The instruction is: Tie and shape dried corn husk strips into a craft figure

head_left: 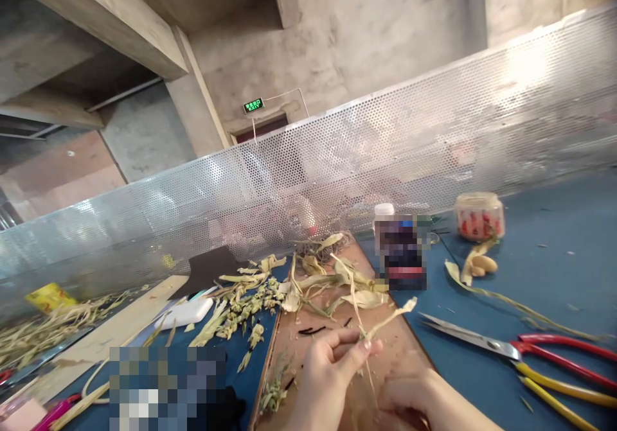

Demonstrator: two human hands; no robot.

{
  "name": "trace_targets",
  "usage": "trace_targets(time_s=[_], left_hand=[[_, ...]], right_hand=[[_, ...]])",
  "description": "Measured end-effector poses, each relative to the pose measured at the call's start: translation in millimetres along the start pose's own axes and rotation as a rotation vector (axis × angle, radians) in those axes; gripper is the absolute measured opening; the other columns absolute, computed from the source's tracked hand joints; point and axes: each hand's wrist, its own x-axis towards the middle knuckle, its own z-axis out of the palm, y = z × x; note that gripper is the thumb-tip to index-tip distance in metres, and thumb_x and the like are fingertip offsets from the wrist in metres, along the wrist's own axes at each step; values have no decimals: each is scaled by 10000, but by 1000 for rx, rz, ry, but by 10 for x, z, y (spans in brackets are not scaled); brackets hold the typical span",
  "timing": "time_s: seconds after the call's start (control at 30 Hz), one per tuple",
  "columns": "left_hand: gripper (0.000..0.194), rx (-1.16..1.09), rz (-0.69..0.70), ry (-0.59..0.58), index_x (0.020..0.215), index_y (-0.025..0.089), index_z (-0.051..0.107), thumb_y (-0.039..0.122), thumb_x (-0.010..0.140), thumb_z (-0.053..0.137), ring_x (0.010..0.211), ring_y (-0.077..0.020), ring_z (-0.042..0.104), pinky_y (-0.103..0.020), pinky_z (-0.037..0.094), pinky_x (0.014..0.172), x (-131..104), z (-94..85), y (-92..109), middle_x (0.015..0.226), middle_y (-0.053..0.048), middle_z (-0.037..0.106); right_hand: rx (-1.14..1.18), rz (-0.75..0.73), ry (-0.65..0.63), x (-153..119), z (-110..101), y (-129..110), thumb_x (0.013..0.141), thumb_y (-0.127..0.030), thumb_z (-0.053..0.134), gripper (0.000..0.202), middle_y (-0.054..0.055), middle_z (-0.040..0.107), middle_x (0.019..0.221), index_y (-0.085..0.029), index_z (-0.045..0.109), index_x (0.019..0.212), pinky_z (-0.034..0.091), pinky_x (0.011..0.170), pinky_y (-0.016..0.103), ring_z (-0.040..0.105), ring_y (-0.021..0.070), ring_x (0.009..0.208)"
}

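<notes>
Dried leaf strip (380, 323) sat pinched between the thumb and forefinger of my left hand (328, 370), over the brown board (313, 347) on the blue counter (554, 251). That grip was pressed together on the strip's lower end; the free end arched up and right. My right hand (424, 399) lay low on the board just beside the left; whether its grip was spread or pressed together I could not tell, as the fingers were partly out of view.

A heap of husks and leaves (308, 283) lay beyond the board. Red- and yellow-handled scissors (520, 354) rested to the right, well apart from both hands. A small jar (479, 216) with a red pattern stood near the perforated metal screen (385, 142). A green sign (253, 105) glowed on the far wall; its writing was too small to read. Two labels were blurred and unreadable.
</notes>
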Motion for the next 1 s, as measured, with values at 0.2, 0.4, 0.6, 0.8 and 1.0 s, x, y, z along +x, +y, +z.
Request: trace_targets(time_s=[0.2, 0.4, 0.6, 0.8, 1.0], left_hand=[[439, -92, -32, 20, 826, 92, 685, 435, 573, 794, 906, -312, 665, -328, 450, 765, 20, 7, -33, 777, -169, 744], [429, -59, -60, 34, 832, 102, 662, 417, 575, 799, 894, -297, 669, -354, 441, 828, -16, -13, 47, 776, -156, 747], [365, -23, -42, -96, 828, 105, 675, 395, 628, 768, 863, -276, 680, -350, 448, 845, -32, -7, 65, 787, -127, 747], [381, 42, -59, -107, 844, 112, 678, 393, 607, 779, 813, -237, 680, -284, 470, 750, -36, -9, 57, 801, -112, 744], [341, 9, -44, -77, 806, 115, 655, 378, 620, 770, 818, -255, 687, -295, 481, 760, -43, -2, 49, 789, -121, 746]], right_hand=[[6, -63, -42, 18, 112, 135, 682, -48, 495, 214, -64, 391, 490, -170, 451, 513, 245, 416, 170, 330, 65, 445], [-235, -50, 104, -16, -103, 107, 834, -178, 493, 250, 10, 574, 611, -174, 564, 594, 368, 508, 205, 504, 116, 535], [-333, -223, 341, 53, -418, 108, 870, -157, 525, 112, 39, 627, 899, -223, 602, 917, 393, 777, 334, 522, 191, 858], [-262, -273, 280, 73, -335, 149, 905, -112, 454, 155, 10, 605, 781, -206, 567, 853, 360, 782, 318, 512, 154, 766], [-217, -246, 260, 44, -309, 148, 902, -93, 437, 180, 16, 597, 766, -211, 568, 865, 349, 745, 312, 509, 157, 732]])
